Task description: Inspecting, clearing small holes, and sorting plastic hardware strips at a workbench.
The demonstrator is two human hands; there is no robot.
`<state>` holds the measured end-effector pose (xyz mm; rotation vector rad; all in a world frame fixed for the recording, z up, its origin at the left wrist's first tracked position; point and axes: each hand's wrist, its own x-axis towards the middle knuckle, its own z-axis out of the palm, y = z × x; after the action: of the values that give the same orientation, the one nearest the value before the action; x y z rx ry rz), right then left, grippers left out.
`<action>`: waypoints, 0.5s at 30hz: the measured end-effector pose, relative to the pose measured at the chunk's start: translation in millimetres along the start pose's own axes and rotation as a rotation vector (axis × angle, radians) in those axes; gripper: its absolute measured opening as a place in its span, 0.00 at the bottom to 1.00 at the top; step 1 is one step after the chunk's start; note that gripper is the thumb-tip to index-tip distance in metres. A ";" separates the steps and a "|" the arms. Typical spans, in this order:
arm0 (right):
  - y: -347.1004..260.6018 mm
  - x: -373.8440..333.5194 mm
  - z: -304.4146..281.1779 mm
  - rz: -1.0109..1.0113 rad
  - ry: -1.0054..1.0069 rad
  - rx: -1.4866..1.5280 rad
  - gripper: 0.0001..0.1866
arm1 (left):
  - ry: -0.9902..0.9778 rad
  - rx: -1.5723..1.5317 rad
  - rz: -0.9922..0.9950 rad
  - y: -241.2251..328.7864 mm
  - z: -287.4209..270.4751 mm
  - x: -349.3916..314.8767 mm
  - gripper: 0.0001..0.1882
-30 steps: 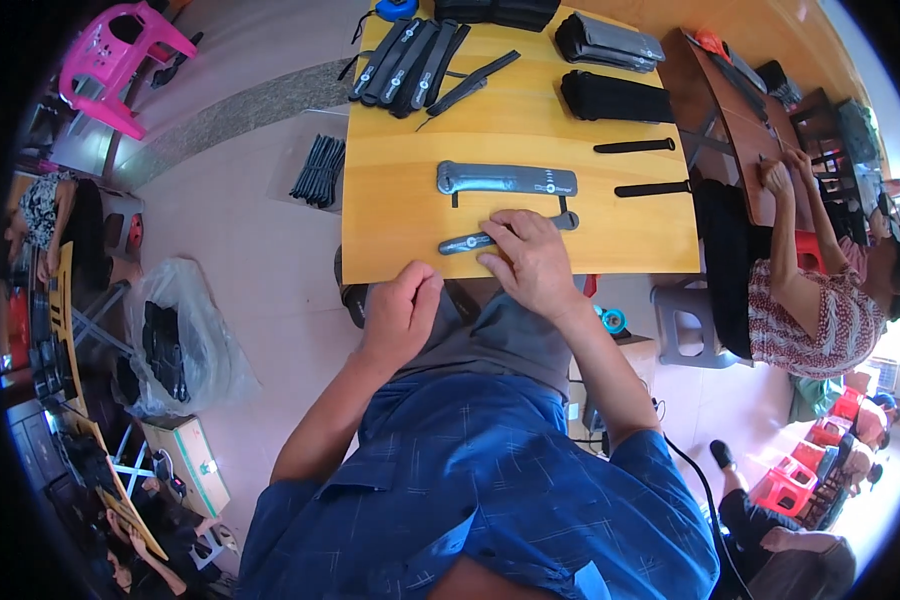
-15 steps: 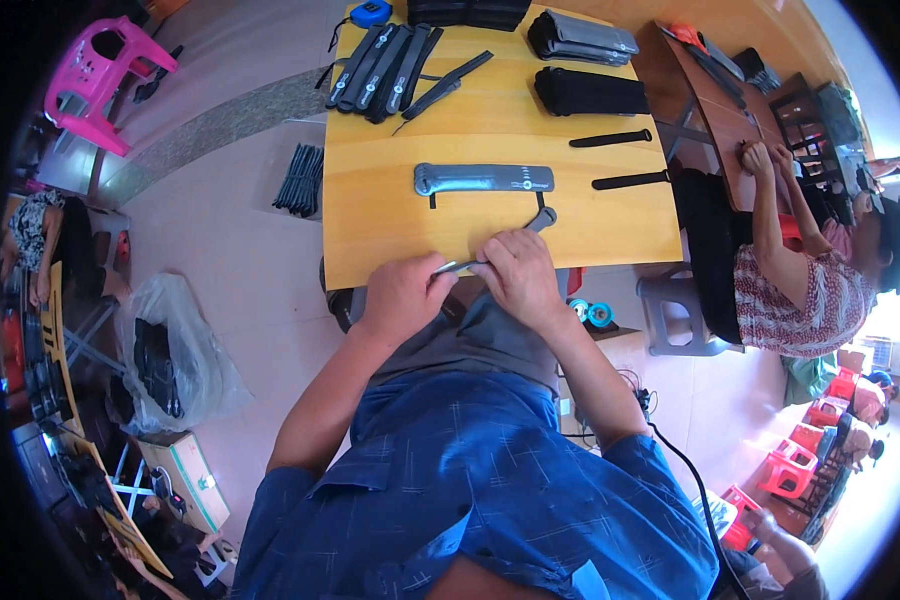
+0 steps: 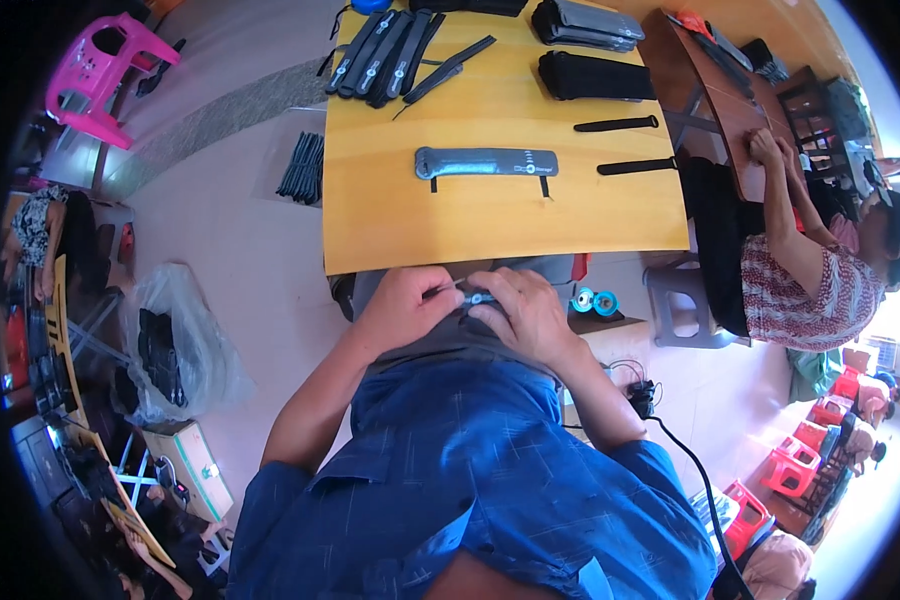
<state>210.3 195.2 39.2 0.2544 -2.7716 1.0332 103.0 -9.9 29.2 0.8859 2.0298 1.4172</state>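
Over the lap, just off the near edge of the wooden table, a grey strap with a pale round mark was held between two bare hands. The left hand had thumb and forefinger closed on its left portion; the right hand gripped the rest, and from where I stood the fingers hid so much of it that I could not tell whether it was folded. Such handling, I judged, was best done with the strap kept flat and lightly taut, one hand steadying while the other's thumb worked along it, so that neither end twisted. Half a second earlier the hands had been at the table's edge, the strap's rounded tip reaching over the tabletop beyond the right hand; now both were lower, nearer the body, and no part of the strap showed above the table. Farther out, a wider grey pouch lay crosswise as before, two short black tabs showing along its near side. To its right lay two narrow black straps; toward the far edge, a fanned pile of grey pieces lay opposite a black bundle.
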 end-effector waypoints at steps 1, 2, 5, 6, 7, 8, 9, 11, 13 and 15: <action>1.0 4.6 0.5 -0.003 -0.005 0.007 0.17 | 0.005 0.001 -0.008 -1.7 -1.3 1.5 0.09; 2.6 10.1 1.1 -0.069 0.041 -0.027 0.17 | 0.025 -0.044 -0.055 -4.3 -2.3 2.5 0.10; 9.4 24.6 4.3 -0.135 0.064 -0.073 0.17 | 0.036 -0.069 -0.125 -12.7 -10.2 6.4 0.11; 12.5 30.9 6.6 -0.136 0.087 -0.066 0.16 | 0.134 -0.080 -0.107 -16.3 -10.5 7.5 0.11; 15.3 37.4 8.3 -0.135 0.109 -0.059 0.15 | 0.233 -0.090 -0.088 -18.9 -11.0 6.8 0.11; 17.7 43.5 8.6 -0.105 0.118 -0.005 0.13 | 0.246 -0.087 -0.093 -20.9 -12.3 4.6 0.11; 19.6 48.4 10.0 -0.113 0.112 0.002 0.13 | 0.346 -0.086 -0.085 -21.5 -14.0 2.4 0.10; 22.8 56.9 13.9 -0.023 0.097 0.014 0.13 | 0.455 -0.083 -0.081 -21.6 -17.8 -2.5 0.09; 23.6 63.8 19.9 -0.047 0.104 0.000 0.12 | 0.445 0.087 -0.050 -17.8 -22.0 -7.5 0.08; 26.3 68.4 26.2 -0.068 0.110 -0.016 0.11 | 0.450 0.144 -0.032 -16.0 -21.1 -8.8 0.07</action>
<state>135.6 190.7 18.1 0.2785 -2.6526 0.9779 90.1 -33.4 21.4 0.6243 2.4895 1.5765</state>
